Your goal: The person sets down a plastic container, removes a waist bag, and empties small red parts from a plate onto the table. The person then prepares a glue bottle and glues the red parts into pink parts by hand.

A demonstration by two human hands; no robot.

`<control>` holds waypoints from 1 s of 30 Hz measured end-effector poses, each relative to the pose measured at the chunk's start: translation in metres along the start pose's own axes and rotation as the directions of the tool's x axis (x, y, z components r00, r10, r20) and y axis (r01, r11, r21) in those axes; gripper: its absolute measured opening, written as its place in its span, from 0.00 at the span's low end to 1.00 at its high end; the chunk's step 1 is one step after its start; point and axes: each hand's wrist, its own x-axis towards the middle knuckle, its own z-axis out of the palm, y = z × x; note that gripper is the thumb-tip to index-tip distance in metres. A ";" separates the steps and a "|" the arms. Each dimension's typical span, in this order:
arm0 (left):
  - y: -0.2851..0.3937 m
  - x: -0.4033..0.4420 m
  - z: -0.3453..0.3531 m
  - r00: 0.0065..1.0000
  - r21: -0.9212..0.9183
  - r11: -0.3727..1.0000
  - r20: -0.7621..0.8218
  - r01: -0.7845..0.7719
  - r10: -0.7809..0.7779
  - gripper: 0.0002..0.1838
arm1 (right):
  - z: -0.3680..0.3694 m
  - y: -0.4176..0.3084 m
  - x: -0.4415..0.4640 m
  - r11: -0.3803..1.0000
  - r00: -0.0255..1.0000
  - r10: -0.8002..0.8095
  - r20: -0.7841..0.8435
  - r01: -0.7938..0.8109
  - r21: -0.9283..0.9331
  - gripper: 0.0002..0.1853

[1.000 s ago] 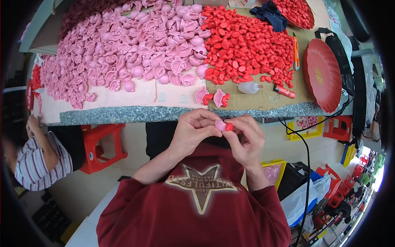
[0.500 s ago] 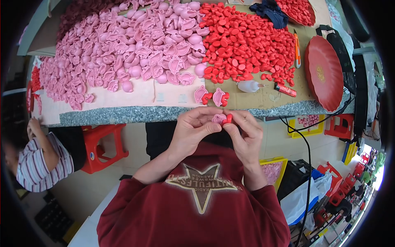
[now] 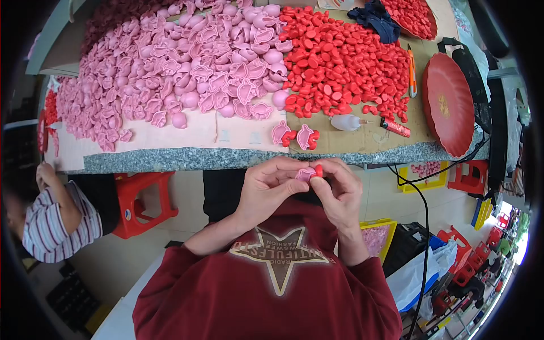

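My left hand (image 3: 267, 190) pinches a small pink hollow shell piece (image 3: 305, 174) between thumb and fingers, in front of the table edge. With thumb and fingertips, my right hand (image 3: 339, 190) grips a small glossy red plastic piece (image 3: 318, 170) against the pink shell's right side. Whether the two are fixed together I cannot tell. Just beyond my hands, two pink shells with red pieces at their sides, a left pair (image 3: 280, 132) and a right pair (image 3: 305, 137), lie near the table edge. A clear squeeze bottle with a thin tip (image 3: 347, 122) lies on its side to their right.
A large heap of pink shells (image 3: 187, 68) covers the left and middle of the table; a heap of red pieces (image 3: 340, 62) adjoins it. Right of these are a red tube (image 3: 395, 127), an orange cutter (image 3: 412, 71) and a scalloped red tray (image 3: 447, 107). Another person (image 3: 62, 221) sits at left.
The red piece now sits closer against the pink shell, and my right fingers have shifted slightly around it. The whole view has moved a little.
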 end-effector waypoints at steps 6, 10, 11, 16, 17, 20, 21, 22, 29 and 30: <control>0.024 0.018 -0.029 0.920 0.819 0.551 -0.078 -0.160 0.384 0.15 | -0.012 -0.011 0.014 0.902 0.970 0.003 -0.244 -0.108 -0.418 0.09; 0.016 0.042 -0.037 0.848 0.946 0.306 -0.078 -0.102 0.523 0.16 | -0.010 0.008 0.020 0.816 0.949 -0.202 -0.244 0.025 -0.578 0.11; 0.018 0.046 -0.036 0.842 0.968 0.237 -0.058 -0.084 0.536 0.15 | -0.009 0.009 0.021 0.800 0.947 -0.213 -0.239 0.029 -0.599 0.11; 0.016 0.057 -0.033 0.806 0.953 0.262 -0.032 -0.154 0.591 0.10 | -0.019 0.003 0.021 0.824 0.923 -0.150 -0.354 -0.081 -0.561 0.09; 0.015 0.058 -0.034 0.819 0.943 0.298 -0.049 -0.151 0.571 0.10 | -0.024 0.004 0.021 0.841 0.910 -0.157 -0.384 -0.081 -0.535 0.08; 0.012 0.055 -0.037 0.862 0.885 0.448 -0.125 -0.127 0.491 0.06 | -0.045 0.011 0.040 0.711 0.851 -0.350 -0.392 -0.031 -0.703 0.08; 0.013 0.054 -0.035 0.855 0.829 0.525 -0.121 -0.192 0.504 0.06 | -0.051 0.013 0.049 0.637 0.828 -0.428 -0.363 -0.009 -0.771 0.09; 0.015 0.054 -0.032 0.847 0.763 0.594 -0.121 -0.254 0.517 0.06 | -0.057 0.016 0.057 0.560 0.842 -0.449 -0.298 0.005 -0.828 0.12; 0.031 0.024 -0.018 0.985 -0.091 0.996 -0.170 0.019 -0.035 0.16 | -0.067 0.007 0.072 0.489 0.878 -0.461 -0.129 0.129 -0.863 0.13; 0.031 0.020 -0.017 0.985 -0.133 0.988 -0.144 0.076 -0.095 0.16 | -0.065 0.002 0.066 0.588 0.859 -0.472 -0.196 0.142 -0.797 0.12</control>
